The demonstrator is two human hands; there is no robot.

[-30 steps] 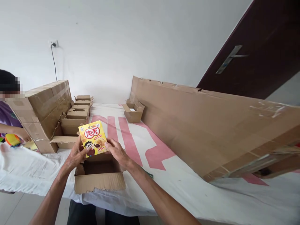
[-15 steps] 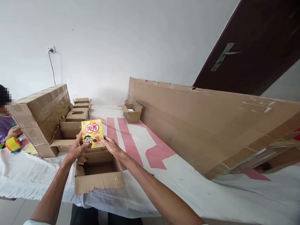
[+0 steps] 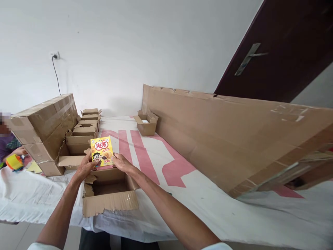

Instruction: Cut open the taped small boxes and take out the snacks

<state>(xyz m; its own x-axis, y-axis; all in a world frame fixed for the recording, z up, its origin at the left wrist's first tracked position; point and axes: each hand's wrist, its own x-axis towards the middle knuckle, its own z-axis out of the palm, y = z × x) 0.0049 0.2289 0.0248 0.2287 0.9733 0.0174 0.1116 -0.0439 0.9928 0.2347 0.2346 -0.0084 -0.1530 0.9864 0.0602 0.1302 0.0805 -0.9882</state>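
Between my two hands is a yellow snack box with red lettering and a cartoon face, its front turned towards me. My left hand is closed on its left edge, thumb on the front. My right hand grips the lower right edge. Directly below and nearer to me stands an open cardboard carton with torn flaps; the part of its inside that shows is dark and bare. The back of the snack box and most of my fingertips are hidden.
Several open cartons run in a row at the left, beside a stack of taped boxes. A small open carton stands farther back. A long cardboard panel bounds the right. A person's hand is near a tape roll at far left.
The snack box has come down slightly and tilted a little, still in both my hands. At far left the other person's head and hand have shifted.
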